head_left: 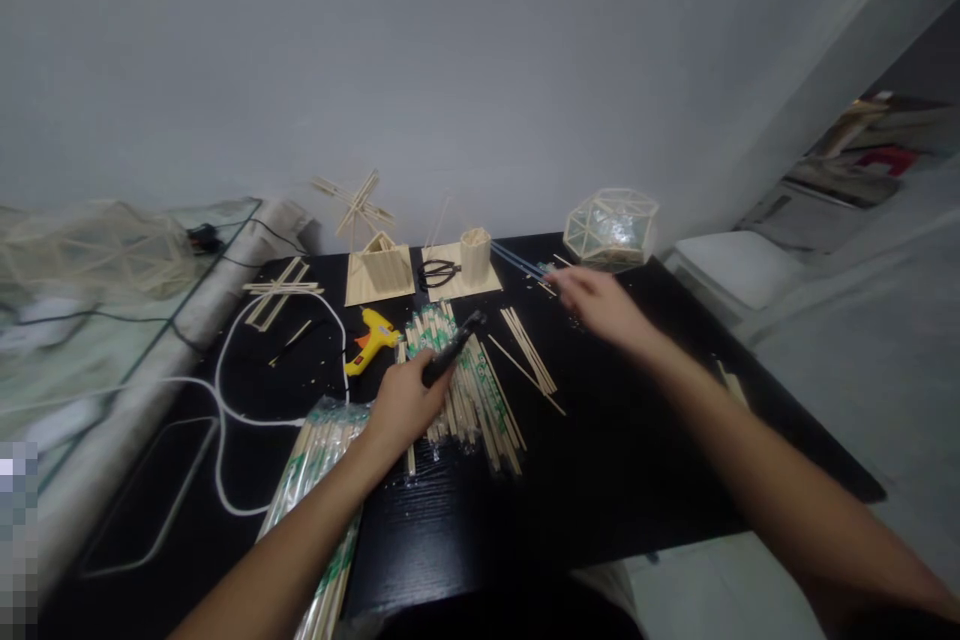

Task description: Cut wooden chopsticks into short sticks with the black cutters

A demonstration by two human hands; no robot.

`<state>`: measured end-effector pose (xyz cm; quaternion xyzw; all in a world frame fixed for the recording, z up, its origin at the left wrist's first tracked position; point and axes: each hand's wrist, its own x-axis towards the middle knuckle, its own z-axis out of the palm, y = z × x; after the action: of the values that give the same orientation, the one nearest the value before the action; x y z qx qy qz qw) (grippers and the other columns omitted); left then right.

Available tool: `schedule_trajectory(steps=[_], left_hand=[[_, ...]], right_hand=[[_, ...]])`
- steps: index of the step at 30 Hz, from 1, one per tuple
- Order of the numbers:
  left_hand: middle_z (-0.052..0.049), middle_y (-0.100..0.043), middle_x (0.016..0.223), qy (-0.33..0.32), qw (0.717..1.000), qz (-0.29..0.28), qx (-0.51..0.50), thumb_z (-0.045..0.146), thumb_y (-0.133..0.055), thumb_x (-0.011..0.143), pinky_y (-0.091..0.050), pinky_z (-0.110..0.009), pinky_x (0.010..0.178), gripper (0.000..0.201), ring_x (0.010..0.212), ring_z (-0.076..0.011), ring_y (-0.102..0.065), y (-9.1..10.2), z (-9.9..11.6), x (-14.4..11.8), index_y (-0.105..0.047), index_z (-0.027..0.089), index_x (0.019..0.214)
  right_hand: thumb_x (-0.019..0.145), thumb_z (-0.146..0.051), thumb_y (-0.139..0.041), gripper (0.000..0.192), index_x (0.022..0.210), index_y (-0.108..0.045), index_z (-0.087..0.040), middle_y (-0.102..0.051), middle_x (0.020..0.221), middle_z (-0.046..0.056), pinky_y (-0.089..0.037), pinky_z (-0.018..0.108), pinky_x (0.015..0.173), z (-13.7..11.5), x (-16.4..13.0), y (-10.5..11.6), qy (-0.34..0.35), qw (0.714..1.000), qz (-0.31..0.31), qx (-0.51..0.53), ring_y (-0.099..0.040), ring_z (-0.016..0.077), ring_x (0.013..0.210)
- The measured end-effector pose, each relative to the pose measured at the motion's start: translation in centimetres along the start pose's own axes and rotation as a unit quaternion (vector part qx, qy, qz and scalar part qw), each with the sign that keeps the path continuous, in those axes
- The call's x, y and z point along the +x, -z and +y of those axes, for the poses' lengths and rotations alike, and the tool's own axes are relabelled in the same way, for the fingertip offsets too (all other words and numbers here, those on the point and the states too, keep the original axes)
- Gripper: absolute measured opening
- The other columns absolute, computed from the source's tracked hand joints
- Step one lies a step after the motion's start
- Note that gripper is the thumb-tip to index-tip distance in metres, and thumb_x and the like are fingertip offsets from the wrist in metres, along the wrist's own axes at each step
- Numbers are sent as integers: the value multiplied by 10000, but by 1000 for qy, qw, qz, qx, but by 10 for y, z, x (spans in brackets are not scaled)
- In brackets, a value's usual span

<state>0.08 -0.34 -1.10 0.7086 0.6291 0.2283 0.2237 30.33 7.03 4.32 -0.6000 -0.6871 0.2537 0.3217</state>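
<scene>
Dark, slender tool (454,350) clamped in the left hand (405,405) near the centre of the black table (637,460), lying over a spread of wrapped bamboo sticks (472,395). The tool looks rigid and light; its kind cannot be told, and the grip sits on its near end. The sticks are judged thin, stiff, light and easily snapped or rolled, best taken at mid-length. At 1 o'clock from the tool, the right hand (596,305) reaches with fingers loosely spread toward blue rods (521,263); whether it holds anything cannot be told. At 10 o'clock lies a yellow glue gun (373,337) with a white cord (225,400); at 12 o'clock, small stick models (382,270) and a cup of sticks (475,256); at 1 o'clock, a wireframe polyhedron (611,228), probably fragile. A bagged bundle of sticks (315,490) lies at 7 o'clock. Open tabletop lies at 4 o'clock, up to the right edge.
</scene>
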Motion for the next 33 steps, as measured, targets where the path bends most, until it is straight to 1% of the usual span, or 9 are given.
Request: schedule_trajectory(steps=[2, 5, 8, 11, 20, 25, 28, 30, 33], left_hand=[[-40, -672, 752, -6, 990, 37, -133, 491, -588, 914, -418, -283, 669, 340, 707, -191, -612, -2, -2, 1, -700, 172, 876], [-22, -639, 729, 17, 949, 30, -314, 547, -698, 825, -403, -255, 603, 412, 629, -141, -541, -2, 3, -1, -730, 143, 900], [52, -467, 569, 53, 895, -35, -441, 565, -766, 768, -291, -221, 471, 478, 478, -81, -379, -1, 9, -4, -728, 120, 939], [77, -406, 534, 60, 871, -46, -485, 546, -805, 741, -259, -206, 452, 471, 455, -63, -340, 0, 10, -4, -707, 117, 909], [56, -503, 584, 58, 901, -22, -429, 506, -836, 692, -315, -215, 493, 407, 496, -70, -387, -4, 4, 0, -670, 148, 795], [66, -466, 556, 69, 896, -13, -438, 531, -805, 708, -294, -216, 478, 423, 482, -73, -378, -4, 5, 0, -659, 150, 818], [66, -452, 531, 87, 888, -7, -452, 561, -781, 715, -278, -215, 458, 437, 457, -72, -371, -5, 3, 1, -611, 159, 735], [53, -462, 520, 91, 896, -3, -435, 574, -744, 749, -287, -221, 456, 448, 453, -79, -389, -6, 0, 2, -582, 163, 673], [50, -497, 544, 69, 924, -8, -377, 499, -729, 783, -333, -227, 494, 368, 483, -98, -448, -5, -1, 2, -694, 138, 850]], right_hand=[[995, -427, -480, 367, 1114, -686, -148, -560, 660, -18, -407, 252, 587, -16, -31, -28, 20, 986, -123, 110, -495, 137, 582], [992, -436, -496, 338, 971, -671, -147, -534, 634, -33, -374, 239, 572, -36, -65, -59, 27, 957, -209, 200, -448, 113, 559], [995, -468, -503, 356, 965, -660, -150, -515, 627, -42, -359, 237, 573, -43, -77, -76, 27, 937, -243, 249, -433, 108, 560], [989, -499, -519, 376, 978, -662, -151, -506, 632, -45, -352, 237, 575, -43, -77, -84, 30, 929, -255, 268, -427, 107, 569], [964, -502, -561, 393, 994, -703, -137, -551, 666, -24, -343, 233, 540, -42, -75, -86, 18, 928, -270, 255, -442, 101, 563], [925, -517, -617, 398, 943, -720, -133, -555, 655, -29, -338, 229, 503, -34, -75, -74, -1, 936, -269, 225, -434, 82, 507], [904, -506, -644, 375, 933, -729, -142, -548, 630, -36, -355, 227, 497, -29, -73, -64, -16, 948, -245, 204, -449, 85, 492], [883, -486, -662, 346, 923, -733, -150, -613, 707, -10, -413, 239, 531, -26, -72, -58, -18, 957, -215, 192, -518, 98, 524], [860, -471, -674, 318, 902, -735, -162, -692, 842, 39, -507, 282, 649, -21, -69, -54, -16, 968, -173, 183, -627, 153, 673]])
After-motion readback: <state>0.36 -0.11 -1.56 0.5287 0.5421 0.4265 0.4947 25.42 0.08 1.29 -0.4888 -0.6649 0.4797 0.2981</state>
